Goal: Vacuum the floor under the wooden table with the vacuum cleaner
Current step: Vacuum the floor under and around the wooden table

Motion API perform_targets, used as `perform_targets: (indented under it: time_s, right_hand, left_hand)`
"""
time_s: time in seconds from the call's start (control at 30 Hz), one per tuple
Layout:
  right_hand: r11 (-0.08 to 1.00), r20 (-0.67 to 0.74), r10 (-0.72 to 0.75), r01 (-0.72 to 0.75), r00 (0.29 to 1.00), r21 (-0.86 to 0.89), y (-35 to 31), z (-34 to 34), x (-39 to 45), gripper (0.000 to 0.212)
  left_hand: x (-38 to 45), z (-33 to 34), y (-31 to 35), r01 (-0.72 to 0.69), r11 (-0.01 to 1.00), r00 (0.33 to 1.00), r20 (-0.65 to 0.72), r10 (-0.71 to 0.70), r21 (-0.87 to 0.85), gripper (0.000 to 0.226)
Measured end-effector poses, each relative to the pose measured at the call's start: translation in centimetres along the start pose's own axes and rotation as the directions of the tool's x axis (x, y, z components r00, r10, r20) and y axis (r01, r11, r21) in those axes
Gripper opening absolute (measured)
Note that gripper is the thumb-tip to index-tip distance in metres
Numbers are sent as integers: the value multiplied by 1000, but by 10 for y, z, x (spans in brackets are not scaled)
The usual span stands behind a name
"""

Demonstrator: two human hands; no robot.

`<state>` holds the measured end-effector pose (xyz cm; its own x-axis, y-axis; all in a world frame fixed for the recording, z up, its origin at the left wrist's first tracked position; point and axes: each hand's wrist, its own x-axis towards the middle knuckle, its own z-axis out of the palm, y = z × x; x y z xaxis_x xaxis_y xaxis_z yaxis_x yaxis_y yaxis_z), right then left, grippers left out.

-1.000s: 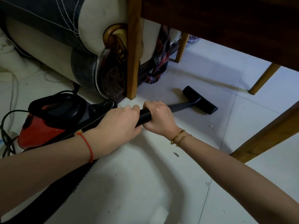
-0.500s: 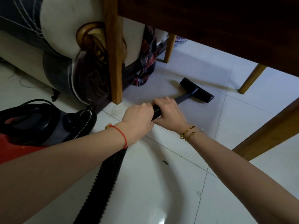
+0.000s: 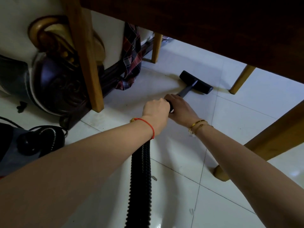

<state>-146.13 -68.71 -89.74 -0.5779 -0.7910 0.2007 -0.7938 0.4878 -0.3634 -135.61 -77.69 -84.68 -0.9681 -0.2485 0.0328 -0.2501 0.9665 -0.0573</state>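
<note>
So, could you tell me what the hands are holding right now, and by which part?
Both hands grip the vacuum cleaner's wand at its near end, where the ribbed hose joins: left hand behind, right hand ahead. The nozzle rests on the floor.

A single wide-angle view comes from the person's head, held low, below the edge of the desk [image 3: 213,22], and faces forward and down across the tiled floor [image 3: 238,129] beneath it. Both forearms reach in from the bottom edge, very near the lens. The desk's near legs frame the sides, while the far legs stand deeper in. Straight lines bow toward the edges.
</note>
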Motion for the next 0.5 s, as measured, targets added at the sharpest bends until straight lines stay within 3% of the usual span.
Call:
perform_targets:
  time_s: [0.5]
  right_hand:
    - [1000,-5,20,-20,1000,21,22,16,19,23]
  left_hand:
    - [24,11,1,30,1000,998,48,-29,-6,33]
